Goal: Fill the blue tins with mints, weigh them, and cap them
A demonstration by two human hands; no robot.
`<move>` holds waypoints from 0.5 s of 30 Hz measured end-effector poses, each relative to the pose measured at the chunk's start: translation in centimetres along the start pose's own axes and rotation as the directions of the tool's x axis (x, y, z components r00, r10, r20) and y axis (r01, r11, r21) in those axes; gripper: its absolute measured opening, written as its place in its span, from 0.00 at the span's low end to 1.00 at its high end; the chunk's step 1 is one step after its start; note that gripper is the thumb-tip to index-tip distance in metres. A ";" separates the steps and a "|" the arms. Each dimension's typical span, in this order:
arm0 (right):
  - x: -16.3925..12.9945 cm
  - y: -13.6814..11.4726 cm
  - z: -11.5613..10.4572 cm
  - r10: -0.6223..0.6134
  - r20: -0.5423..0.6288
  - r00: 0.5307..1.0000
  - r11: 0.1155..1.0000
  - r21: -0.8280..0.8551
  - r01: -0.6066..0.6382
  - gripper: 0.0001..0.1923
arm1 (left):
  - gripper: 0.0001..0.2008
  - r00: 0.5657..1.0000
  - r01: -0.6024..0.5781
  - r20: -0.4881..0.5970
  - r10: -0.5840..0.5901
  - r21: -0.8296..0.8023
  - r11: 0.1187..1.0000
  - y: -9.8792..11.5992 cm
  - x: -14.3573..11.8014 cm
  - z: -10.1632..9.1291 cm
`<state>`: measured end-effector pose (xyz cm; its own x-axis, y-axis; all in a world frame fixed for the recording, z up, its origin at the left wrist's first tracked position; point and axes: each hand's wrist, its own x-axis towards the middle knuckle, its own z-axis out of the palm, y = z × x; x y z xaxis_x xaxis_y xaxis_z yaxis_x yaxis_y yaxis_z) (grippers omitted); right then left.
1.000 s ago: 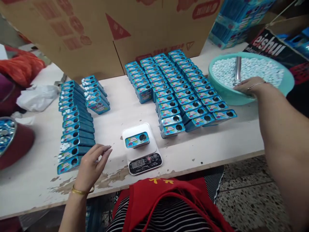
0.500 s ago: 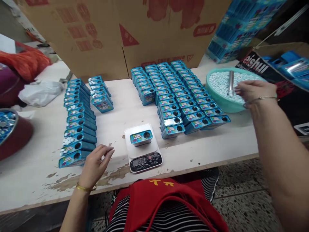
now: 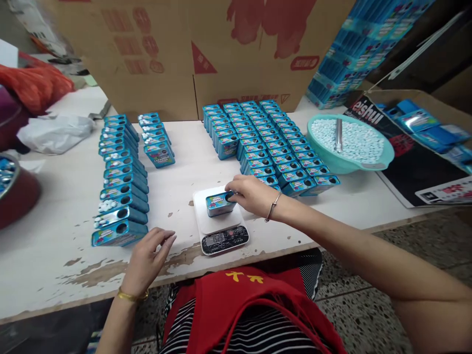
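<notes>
One scale (image 3: 224, 230), one tin (image 3: 220, 203) on it, one bowl (image 3: 383, 158), two hands (image 3: 252, 194)

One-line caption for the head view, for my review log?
Right hand touches a blue tin on a small scale; left hand rests on the table.

I work in a small packing workshop: rows of blue tins (image 3: 280, 147) cover my worn table (image 3: 47, 265), a basin of white sweets (image 3: 348, 142) sits alongside, a scale (image 3: 221, 223) in front, cardboard cartons (image 3: 221, 49) behind.
</notes>
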<state>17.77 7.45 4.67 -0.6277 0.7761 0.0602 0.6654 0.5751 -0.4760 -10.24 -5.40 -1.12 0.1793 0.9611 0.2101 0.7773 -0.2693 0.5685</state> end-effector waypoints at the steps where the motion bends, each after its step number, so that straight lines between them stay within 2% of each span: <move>1: 0.0 0.1 0.0 -0.001 0.001 1.000 1.000 -0.018 0.001 0.07 | 0.09 1.000 0.004 0.001 -0.004 -0.005 1.000 -0.2 -0.2 0.0; 7: -0.1 -0.7 -0.7 0.027 -0.035 0.999 0.999 0.041 -0.026 0.09 | 0.08 1.000 0.006 0.000 -0.006 -0.035 0.999 -0.4 -0.3 0.5; 10: -0.6 -0.7 -1.3 0.140 -0.115 0.983 0.958 0.267 -0.105 0.07 | 0.09 1.000 0.008 0.006 -0.008 -0.051 0.999 -0.4 -0.1 0.8; 11: -0.9 -0.5 -1.5 0.210 -0.111 0.971 0.902 0.405 -0.149 0.05 | 0.09 1.000 0.014 0.009 -0.014 -0.052 0.999 -0.4 -0.1 0.9; 12: -1.3 -0.3 -1.7 0.287 -0.085 0.954 0.807 0.558 -0.193 0.04 | 0.10 1.000 0.021 0.010 -0.021 -0.052 0.998 -0.5 -0.1 1.0; 13: -1.8 0.0 -1.8 0.362 -0.042 0.931 0.672 0.704 -0.229 0.06 | 0.10 1.000 0.029 0.012 -0.029 -0.051 0.998 -0.5 -0.1 1.1; 15: -3.0 0.4 -1.7 0.479 0.068 0.875 0.342 0.903 -0.258 0.11 | 0.10 0.999 0.043 0.015 -0.043 -0.047 0.998 -0.6 -0.1 1.2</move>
<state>20.64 5.79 5.77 -0.2581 0.9370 -0.2355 0.0246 -0.2373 -0.9711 -10.03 -5.28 -2.49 0.1549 0.9726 0.1736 0.7550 -0.2299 0.6141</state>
